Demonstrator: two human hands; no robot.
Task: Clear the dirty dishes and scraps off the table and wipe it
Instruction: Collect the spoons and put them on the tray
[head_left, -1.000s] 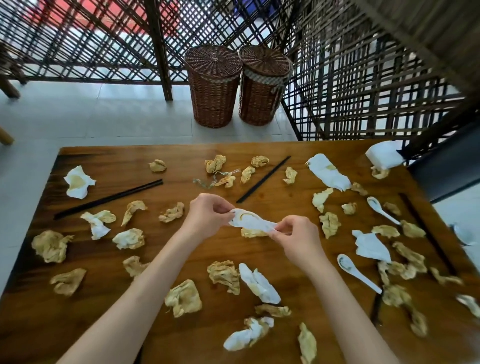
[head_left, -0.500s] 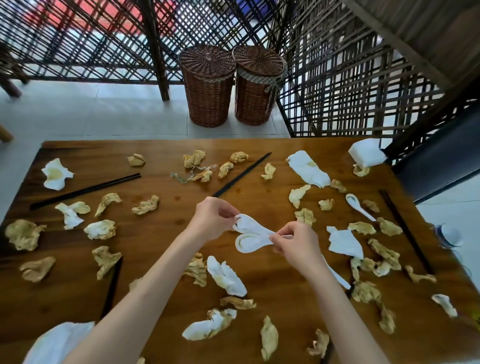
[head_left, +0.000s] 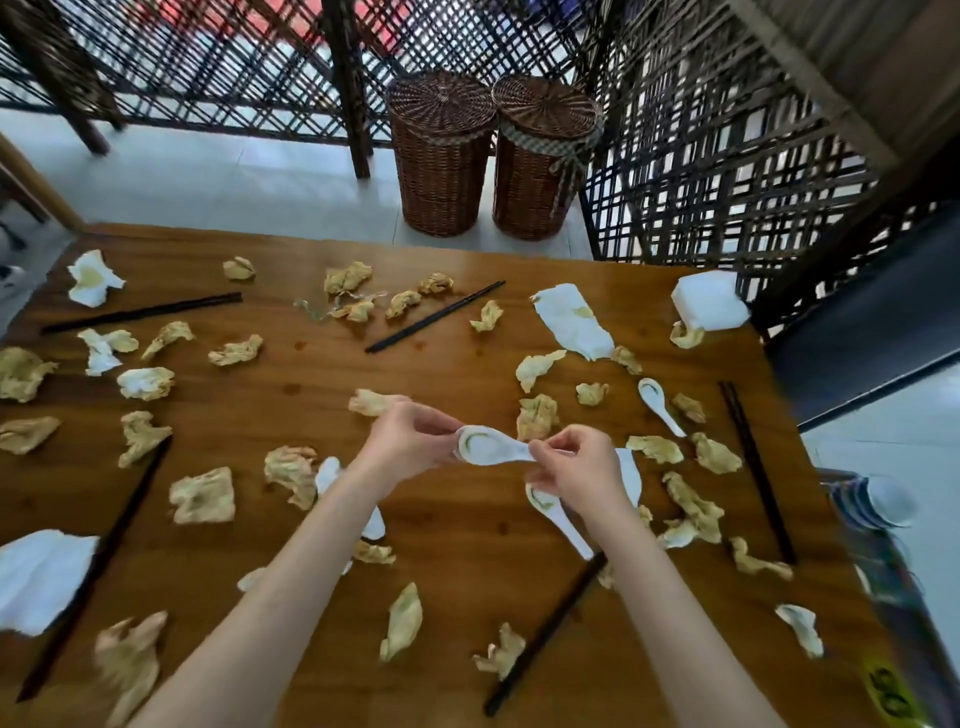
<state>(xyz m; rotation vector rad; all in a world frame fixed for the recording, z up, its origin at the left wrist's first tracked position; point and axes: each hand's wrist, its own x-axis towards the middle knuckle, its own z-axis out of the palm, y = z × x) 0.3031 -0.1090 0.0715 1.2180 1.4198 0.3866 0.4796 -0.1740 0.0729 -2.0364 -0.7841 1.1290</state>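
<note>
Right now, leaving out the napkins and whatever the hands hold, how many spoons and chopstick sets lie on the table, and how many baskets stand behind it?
White ceramic spoons: 2
Black chopstick sets: 5
Lidded wicker baskets: 2
Total: 9

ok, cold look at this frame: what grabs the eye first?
Both hands mid-table: the left hand and right hand hold white spoons between them, above the wooden table. All around lie crumpled stained napkins and black chopsticks. Behind the far edge stand two lidded wicker baskets.
</note>
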